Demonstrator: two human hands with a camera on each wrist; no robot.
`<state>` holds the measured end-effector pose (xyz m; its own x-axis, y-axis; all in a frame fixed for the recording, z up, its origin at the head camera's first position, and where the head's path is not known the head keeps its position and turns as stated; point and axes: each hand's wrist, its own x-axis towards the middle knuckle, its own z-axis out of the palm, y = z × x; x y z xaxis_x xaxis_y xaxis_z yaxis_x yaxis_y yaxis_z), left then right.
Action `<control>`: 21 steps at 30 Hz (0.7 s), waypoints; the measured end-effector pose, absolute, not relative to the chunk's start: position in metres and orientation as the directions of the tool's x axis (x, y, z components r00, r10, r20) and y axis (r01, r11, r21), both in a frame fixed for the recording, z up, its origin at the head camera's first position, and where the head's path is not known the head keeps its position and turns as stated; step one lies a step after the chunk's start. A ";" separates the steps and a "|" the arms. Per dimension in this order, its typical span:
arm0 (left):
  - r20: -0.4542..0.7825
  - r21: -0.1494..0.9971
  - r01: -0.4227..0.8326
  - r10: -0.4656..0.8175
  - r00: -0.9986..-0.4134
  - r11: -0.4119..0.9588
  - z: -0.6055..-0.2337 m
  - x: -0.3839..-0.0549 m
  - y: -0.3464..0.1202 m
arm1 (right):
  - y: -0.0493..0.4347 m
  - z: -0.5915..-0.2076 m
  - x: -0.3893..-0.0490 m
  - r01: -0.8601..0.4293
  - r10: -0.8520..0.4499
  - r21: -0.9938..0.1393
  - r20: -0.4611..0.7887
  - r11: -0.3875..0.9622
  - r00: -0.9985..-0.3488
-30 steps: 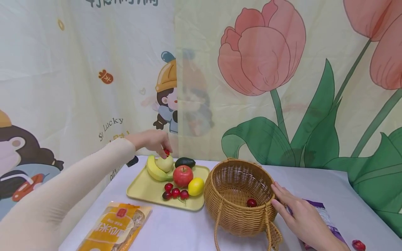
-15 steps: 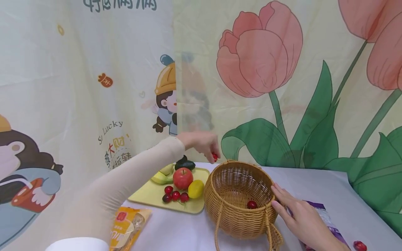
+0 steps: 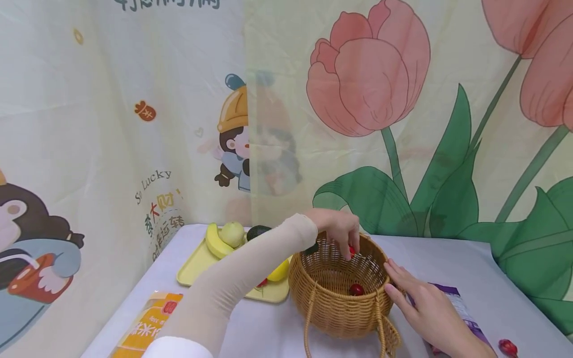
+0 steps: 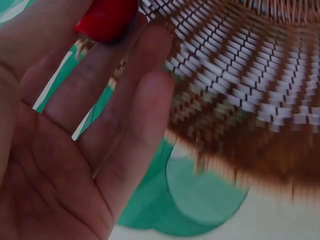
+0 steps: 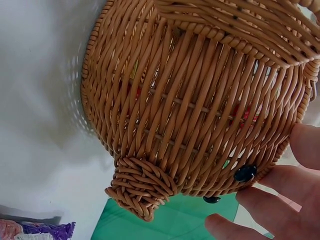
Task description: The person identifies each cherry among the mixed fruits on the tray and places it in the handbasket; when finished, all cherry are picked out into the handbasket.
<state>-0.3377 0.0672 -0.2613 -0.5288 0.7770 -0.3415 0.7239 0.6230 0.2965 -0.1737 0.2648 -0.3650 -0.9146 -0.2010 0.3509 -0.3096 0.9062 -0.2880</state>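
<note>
Over the mouth of a brown wicker basket [image 3: 335, 313], my left hand [image 3: 337, 227] pinches a red cherry [image 3: 351, 251] between thumb and fingers. The left wrist view shows that cherry [image 4: 110, 20] at the fingertips, the other fingers loosely extended beside the woven wall. Another dark red cherry [image 3: 356, 289] lies inside on the basket floor. My right hand [image 3: 425, 301] rests its fairly straight fingers and thumb against the basket's right rim. From the right wrist view, these fingers [image 5: 267, 205] touch the wickerwork near a black bead eye [image 5: 245, 173].
Left of the basket, a yellow tray [image 3: 190, 271] bears a banana [image 3: 217, 241], a pale round fruit [image 3: 232, 233], a dark avocado-like fruit [image 3: 257, 231] and a lemon [image 3: 279, 271], partly hidden by my left sleeve. An orange packet [image 3: 145, 328] and purple packet [image 3: 452, 298] flank them; a red-wrapped piece [image 3: 508, 347] lies right.
My left hand has carried the cherry rightward from above the tray to the basket's opening and lowered it there. The right hand has stayed at the rim.
</note>
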 end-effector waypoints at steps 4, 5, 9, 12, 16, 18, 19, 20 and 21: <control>-0.345 0.295 0.720 0.773 -0.533 0.628 -0.282 -0.338 0.079 | 0.265 -0.364 -0.173 -0.327 -0.212 -0.282 0.372 0.902 -0.904; -0.342 0.296 0.720 0.773 -0.534 0.628 -0.288 -0.337 0.080 | 0.265 -0.364 -0.173 -0.330 -0.213 -0.283 0.374 0.901 -0.903; -0.315 0.304 0.739 0.796 -0.517 0.601 -0.307 -0.339 0.083 | 0.264 -0.365 -0.173 -0.334 -0.214 -0.290 0.374 0.897 -0.902; -0.316 0.301 0.739 0.794 -0.519 0.603 -0.316 -0.341 0.082 | 0.264 -0.365 -0.173 -0.336 -0.216 -0.292 0.375 0.895 -0.902; -0.317 0.290 0.735 0.786 -0.531 0.613 -0.321 -0.343 0.083 | 0.264 -0.365 -0.173 -0.332 -0.213 -0.292 0.372 0.897 -0.903; -0.313 0.277 0.741 0.787 -0.532 0.611 -0.322 -0.343 0.084 | 0.264 -0.365 -0.173 -0.326 -0.209 -0.292 0.369 0.899 -0.906; -0.312 0.267 0.744 0.785 -0.535 0.613 -0.322 -0.343 0.084 | 0.264 -0.365 -0.173 -0.324 -0.207 -0.293 0.366 0.900 -0.907; -0.309 0.249 0.751 0.786 -0.536 0.611 -0.322 -0.343 0.084 | 0.264 -0.365 -0.173 -0.322 -0.207 -0.293 0.362 0.900 -0.909; -0.304 0.231 0.755 0.782 -0.543 0.614 -0.322 -0.342 0.084 | 0.264 -0.365 -0.173 -0.320 -0.206 -0.293 0.360 0.901 -0.910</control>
<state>-0.3418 0.0844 -0.3221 -0.5433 0.7825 -0.3042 0.7550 0.6139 0.2305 -0.1727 0.2641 -0.3652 -0.9101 -0.2057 0.3597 -0.3197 0.9009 -0.2935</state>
